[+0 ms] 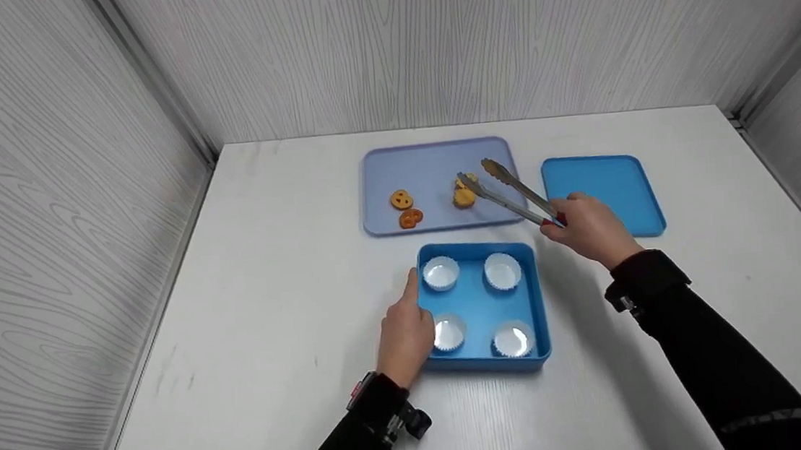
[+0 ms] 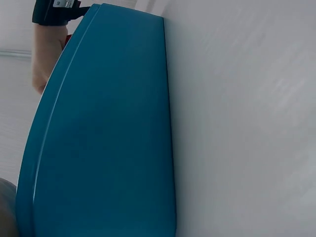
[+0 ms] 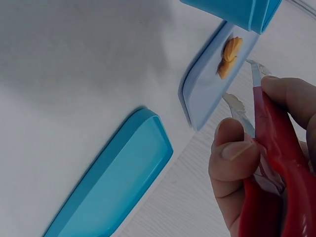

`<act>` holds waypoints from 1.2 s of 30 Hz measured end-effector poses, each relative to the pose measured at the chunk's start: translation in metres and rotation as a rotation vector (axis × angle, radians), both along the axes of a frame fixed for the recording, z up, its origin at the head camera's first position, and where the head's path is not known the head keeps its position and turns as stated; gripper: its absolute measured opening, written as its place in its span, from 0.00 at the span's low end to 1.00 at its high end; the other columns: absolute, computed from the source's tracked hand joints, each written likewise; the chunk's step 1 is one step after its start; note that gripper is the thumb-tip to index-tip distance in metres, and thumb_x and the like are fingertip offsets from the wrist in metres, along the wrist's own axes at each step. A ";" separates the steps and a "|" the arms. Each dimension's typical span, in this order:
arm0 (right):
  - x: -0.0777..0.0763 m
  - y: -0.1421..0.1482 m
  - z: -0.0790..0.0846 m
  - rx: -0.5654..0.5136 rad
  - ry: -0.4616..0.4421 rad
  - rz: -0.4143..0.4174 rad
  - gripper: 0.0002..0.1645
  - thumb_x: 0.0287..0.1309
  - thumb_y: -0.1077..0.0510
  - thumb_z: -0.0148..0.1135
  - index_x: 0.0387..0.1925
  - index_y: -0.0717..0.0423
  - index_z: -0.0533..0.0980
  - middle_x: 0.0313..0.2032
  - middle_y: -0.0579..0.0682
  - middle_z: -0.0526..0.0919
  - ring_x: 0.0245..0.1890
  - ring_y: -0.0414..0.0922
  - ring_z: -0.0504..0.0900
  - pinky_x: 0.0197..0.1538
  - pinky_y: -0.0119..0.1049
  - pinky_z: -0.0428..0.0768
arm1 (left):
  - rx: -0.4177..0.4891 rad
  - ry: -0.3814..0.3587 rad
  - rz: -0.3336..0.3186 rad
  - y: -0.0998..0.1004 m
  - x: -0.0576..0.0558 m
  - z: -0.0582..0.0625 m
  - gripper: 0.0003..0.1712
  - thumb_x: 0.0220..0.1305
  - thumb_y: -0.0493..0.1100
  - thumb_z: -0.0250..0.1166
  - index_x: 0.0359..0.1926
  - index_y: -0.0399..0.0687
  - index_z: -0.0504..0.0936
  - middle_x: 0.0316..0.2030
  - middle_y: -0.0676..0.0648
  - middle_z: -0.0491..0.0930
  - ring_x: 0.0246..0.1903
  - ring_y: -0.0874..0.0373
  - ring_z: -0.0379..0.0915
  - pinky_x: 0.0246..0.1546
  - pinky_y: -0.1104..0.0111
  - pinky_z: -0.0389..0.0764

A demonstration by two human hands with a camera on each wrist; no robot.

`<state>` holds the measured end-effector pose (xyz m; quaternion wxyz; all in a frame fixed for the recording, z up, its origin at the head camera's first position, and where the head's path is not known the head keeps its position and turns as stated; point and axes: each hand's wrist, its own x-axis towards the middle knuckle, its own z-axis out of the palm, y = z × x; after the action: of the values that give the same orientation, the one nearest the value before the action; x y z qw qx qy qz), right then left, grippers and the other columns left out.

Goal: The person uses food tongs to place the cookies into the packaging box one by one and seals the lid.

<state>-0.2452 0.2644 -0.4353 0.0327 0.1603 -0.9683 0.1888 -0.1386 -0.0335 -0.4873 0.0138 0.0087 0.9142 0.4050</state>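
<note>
My right hand (image 1: 593, 228) grips a pair of metal tongs (image 1: 511, 201) by the red handles (image 3: 284, 148). The tongs' arms are spread apart over a lilac tray (image 1: 438, 155), with nothing between their tips. One tip overlaps the yellow cookies (image 1: 464, 198) in the head view. My left hand (image 1: 407, 337) holds the left wall of a blue square box (image 1: 480, 301), its index finger stretched along the side. Inside the box sit several white paper baking cups (image 1: 502, 272), one towards each corner. In the left wrist view the box's outer wall (image 2: 108, 123) fills much of the frame.
On the tray's left part lie a round cookie with holes (image 1: 401, 199) and a brown pretzel-shaped cookie (image 1: 411, 218). A shallow blue tray or lid (image 1: 600, 182) lies at the right, partly behind my right hand. Pale wood-grain panels (image 1: 385, 45) enclose the white table (image 1: 269, 302).
</note>
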 end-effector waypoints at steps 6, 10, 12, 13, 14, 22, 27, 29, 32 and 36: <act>-0.008 -0.007 0.001 -0.005 -0.060 0.001 0.10 0.56 0.55 0.61 0.31 0.60 0.76 0.24 0.53 0.69 0.24 0.48 0.67 0.23 0.37 0.64 | 0.039 -0.025 0.016 -0.001 -0.001 0.002 0.31 0.68 0.37 0.48 0.70 0.46 0.56 0.59 0.41 0.70 0.33 0.59 0.73 0.48 0.61 0.75; -0.010 -0.009 0.003 -0.008 -0.082 -0.011 0.10 0.57 0.55 0.60 0.29 0.60 0.76 0.24 0.54 0.69 0.23 0.48 0.67 0.22 0.38 0.64 | 0.068 -0.040 0.019 -0.003 -0.002 0.003 0.29 0.69 0.40 0.47 0.70 0.46 0.58 0.60 0.42 0.69 0.33 0.56 0.73 0.43 0.61 0.75; -0.011 -0.010 0.004 -0.001 -0.085 -0.020 0.10 0.57 0.55 0.60 0.29 0.60 0.76 0.25 0.54 0.70 0.23 0.48 0.68 0.23 0.38 0.65 | 0.064 -0.046 0.014 -0.004 -0.003 0.003 0.28 0.69 0.41 0.46 0.69 0.46 0.58 0.61 0.43 0.68 0.38 0.56 0.74 0.45 0.60 0.75; -0.011 -0.011 0.004 0.004 -0.083 -0.022 0.10 0.57 0.55 0.60 0.30 0.60 0.76 0.25 0.54 0.70 0.23 0.48 0.68 0.23 0.38 0.66 | 0.062 -0.049 0.011 -0.004 -0.004 0.004 0.28 0.69 0.41 0.46 0.70 0.45 0.58 0.61 0.42 0.68 0.38 0.55 0.74 0.45 0.60 0.75; -0.011 -0.012 0.004 0.005 -0.083 -0.024 0.10 0.57 0.55 0.60 0.30 0.60 0.76 0.26 0.55 0.71 0.23 0.49 0.69 0.23 0.39 0.66 | 0.056 -0.055 0.009 -0.004 -0.004 0.004 0.28 0.69 0.41 0.46 0.70 0.46 0.58 0.61 0.43 0.68 0.42 0.55 0.74 0.48 0.59 0.74; -0.012 -0.015 0.003 0.021 -0.064 -0.044 0.11 0.58 0.56 0.60 0.34 0.61 0.78 0.28 0.56 0.72 0.24 0.50 0.72 0.24 0.41 0.70 | 0.020 -0.137 -0.002 -0.003 -0.008 0.010 0.31 0.68 0.41 0.46 0.71 0.48 0.53 0.62 0.43 0.67 0.36 0.55 0.72 0.48 0.59 0.73; -0.012 -0.014 0.002 0.019 -0.052 -0.067 0.10 0.58 0.56 0.59 0.35 0.60 0.78 0.28 0.56 0.72 0.24 0.50 0.71 0.23 0.41 0.69 | 0.002 -0.172 -0.012 -0.001 -0.009 0.012 0.33 0.68 0.41 0.47 0.72 0.49 0.51 0.55 0.40 0.73 0.25 0.55 0.69 0.40 0.62 0.74; -0.012 -0.013 0.001 0.017 -0.045 -0.069 0.10 0.58 0.56 0.60 0.35 0.60 0.78 0.28 0.56 0.72 0.24 0.50 0.71 0.23 0.41 0.69 | 0.003 -0.176 -0.012 -0.001 -0.009 0.011 0.33 0.68 0.41 0.47 0.72 0.49 0.50 0.57 0.40 0.72 0.27 0.56 0.70 0.43 0.62 0.74; -0.012 -0.013 -0.001 0.016 -0.042 -0.066 0.10 0.57 0.56 0.61 0.35 0.60 0.78 0.28 0.56 0.72 0.24 0.50 0.71 0.23 0.41 0.69 | 0.015 -0.178 -0.011 -0.002 -0.009 0.011 0.33 0.68 0.41 0.47 0.72 0.49 0.50 0.62 0.42 0.68 0.32 0.56 0.71 0.50 0.60 0.73; -0.012 -0.014 -0.004 0.019 -0.057 -0.073 0.12 0.57 0.54 0.62 0.37 0.60 0.78 0.29 0.55 0.72 0.25 0.50 0.71 0.24 0.41 0.70 | 0.025 -0.174 -0.014 -0.003 -0.008 0.010 0.33 0.68 0.41 0.46 0.72 0.50 0.50 0.63 0.43 0.65 0.34 0.56 0.72 0.51 0.60 0.72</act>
<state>-0.2570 0.2505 -0.4389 0.0102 0.1198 -0.9757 0.1830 -0.1470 -0.0369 -0.4773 0.0959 -0.0201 0.9044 0.4153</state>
